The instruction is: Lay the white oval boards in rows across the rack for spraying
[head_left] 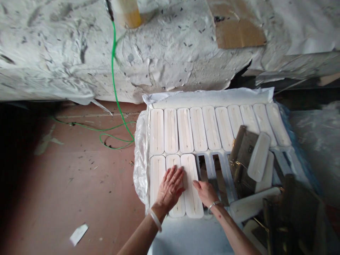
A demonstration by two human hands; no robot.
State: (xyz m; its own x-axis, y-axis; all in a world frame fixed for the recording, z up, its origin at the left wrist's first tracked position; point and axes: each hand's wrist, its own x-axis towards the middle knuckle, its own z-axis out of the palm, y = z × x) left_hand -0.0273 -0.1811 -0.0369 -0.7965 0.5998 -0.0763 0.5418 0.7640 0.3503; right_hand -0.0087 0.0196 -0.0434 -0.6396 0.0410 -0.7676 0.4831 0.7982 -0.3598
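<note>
My left hand point(171, 186) lies flat with fingers stretched over a white oblong piece point(178, 209) in the front row. It holds nothing. My right hand point(206, 193) is closed at the right edge of the neighbouring white oblong piece point(191, 184), its thumb on that edge and its other fingers curled and partly hidden. Each piece has rounded ends and a narrow lengthwise line. Right of this hand, a grey frame point(211, 166) has long open slots. Dark olive pouches point(244, 148) with gold-coloured metal parts lie beyond, with a loose white piece point(259, 157) on top.
Several white oblong pieces point(198, 129) form the back row. More dark pouches point(294, 212) are heaped at right. A green cord point(113, 71) hangs to the reddish floor point(106, 198). Behind, a paper-covered bench point(164, 53) bears cardboard point(239, 28) and a container with yellow liquid point(131, 17).
</note>
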